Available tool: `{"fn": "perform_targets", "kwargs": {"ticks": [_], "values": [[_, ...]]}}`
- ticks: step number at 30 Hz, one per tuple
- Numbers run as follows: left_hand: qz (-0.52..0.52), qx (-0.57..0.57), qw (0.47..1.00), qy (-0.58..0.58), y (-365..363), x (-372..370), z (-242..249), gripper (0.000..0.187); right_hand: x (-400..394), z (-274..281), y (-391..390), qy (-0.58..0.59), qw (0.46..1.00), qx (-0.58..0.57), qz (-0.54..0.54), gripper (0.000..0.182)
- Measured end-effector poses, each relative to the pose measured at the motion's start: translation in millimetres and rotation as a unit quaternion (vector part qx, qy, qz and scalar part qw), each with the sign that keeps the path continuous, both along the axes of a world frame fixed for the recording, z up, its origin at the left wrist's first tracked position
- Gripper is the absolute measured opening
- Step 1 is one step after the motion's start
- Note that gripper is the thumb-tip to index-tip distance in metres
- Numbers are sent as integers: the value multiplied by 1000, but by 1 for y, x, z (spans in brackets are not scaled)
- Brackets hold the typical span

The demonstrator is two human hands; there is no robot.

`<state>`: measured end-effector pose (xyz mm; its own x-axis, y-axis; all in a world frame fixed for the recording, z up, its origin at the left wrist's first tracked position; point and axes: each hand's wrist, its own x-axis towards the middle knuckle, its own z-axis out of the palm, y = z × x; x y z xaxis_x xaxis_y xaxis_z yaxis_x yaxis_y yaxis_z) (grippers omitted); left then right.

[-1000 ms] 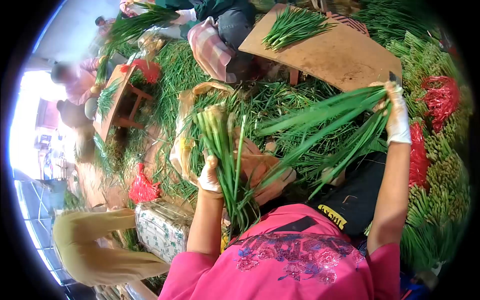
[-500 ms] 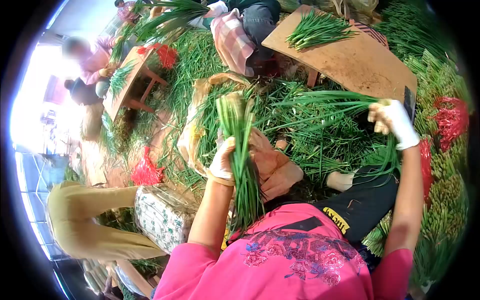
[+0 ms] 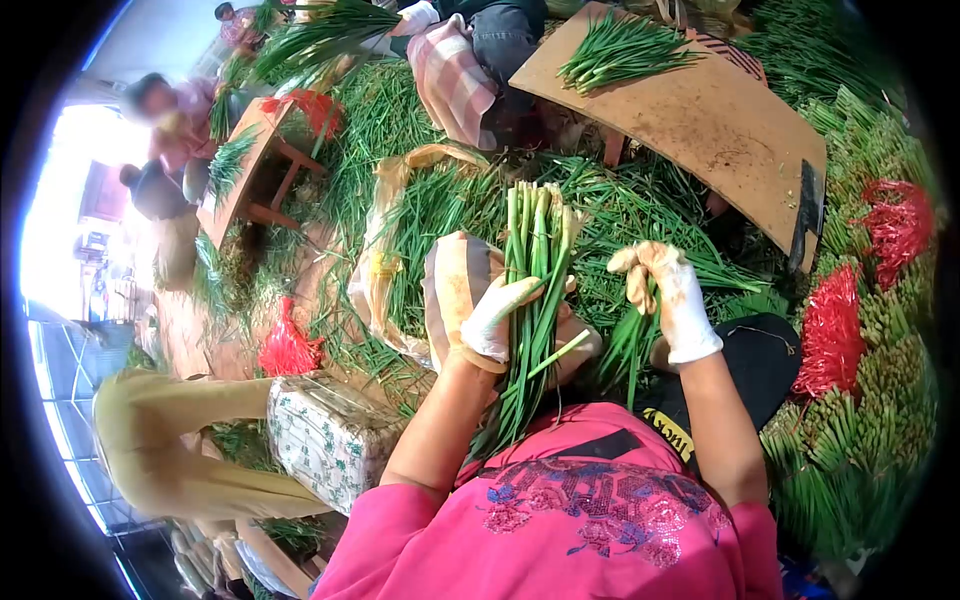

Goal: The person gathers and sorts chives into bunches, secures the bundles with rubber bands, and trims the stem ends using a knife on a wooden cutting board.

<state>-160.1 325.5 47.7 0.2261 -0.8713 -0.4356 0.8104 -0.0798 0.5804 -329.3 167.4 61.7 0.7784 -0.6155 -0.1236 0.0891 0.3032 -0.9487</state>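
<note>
My left hand (image 3: 493, 318), in a white glove, grips a bunch of green chives (image 3: 535, 270) upright, cut ends pointing away from me. My right hand (image 3: 668, 296), also gloved, holds a smaller bundle of chive stalks (image 3: 628, 345) just to the right of that bunch, leaves hanging toward my lap. Both hands are above a loose heap of chives (image 3: 620, 215) on the ground in front of me.
A wooden board (image 3: 720, 110) with a small pile of chives (image 3: 620, 50) and a knife (image 3: 806, 215) at its edge lies ahead. Tied chive bundles (image 3: 860, 440) and red ties (image 3: 895, 225) are at right. Other people (image 3: 165, 110) work at left and top. A patterned box (image 3: 325, 440) stands at lower left.
My right hand swung from far right toward the centre, bringing its stalks beside the bunch. My left hand shifted right and raised the bunch upright.
</note>
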Motion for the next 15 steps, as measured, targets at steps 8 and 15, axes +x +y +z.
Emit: {"fn": "perform_targets", "kwargs": {"ticks": [8,15], "values": [[-16,-18,999,22,-8,-8,-6,41,-2,-4,65,28,987,115,105,14],[-22,-29,999,27,-8,-2,-14,46,-2,-7,63,15,972,123,198,26]]}}
